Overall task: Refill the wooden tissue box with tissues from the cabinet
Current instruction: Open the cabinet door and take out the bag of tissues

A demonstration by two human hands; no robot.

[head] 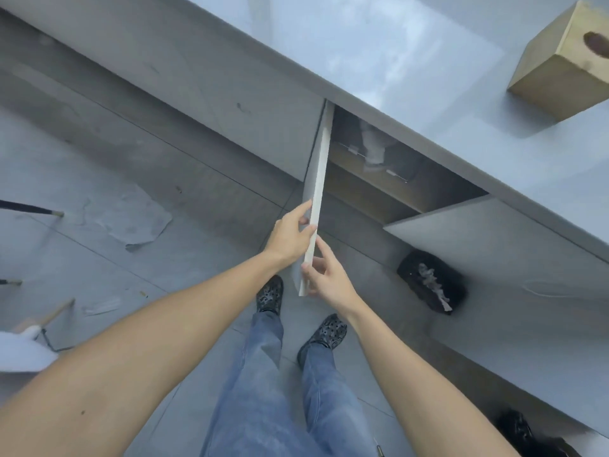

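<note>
The wooden tissue box (560, 57), with an oval hole in its top, stands on the grey countertop (379, 47) at the upper right. Below the counter, a white cabinet door (318, 199) swings out towards me, seen edge-on. My left hand (290, 239) grips the door's edge from its left side. My right hand (324, 275) pinches the same edge lower down, from the right. Behind the door the cabinet's inside (379, 166) shows wooden shelves and a pale, blurred object; I cannot tell what it is.
A second cabinet door (468, 235) stands open to the right. A black bag (431, 282) with white paper in it lies on the floor beside it. Crumpled paper (131, 219) and scraps lie on the grey tiles at left. My feet stand just below the door.
</note>
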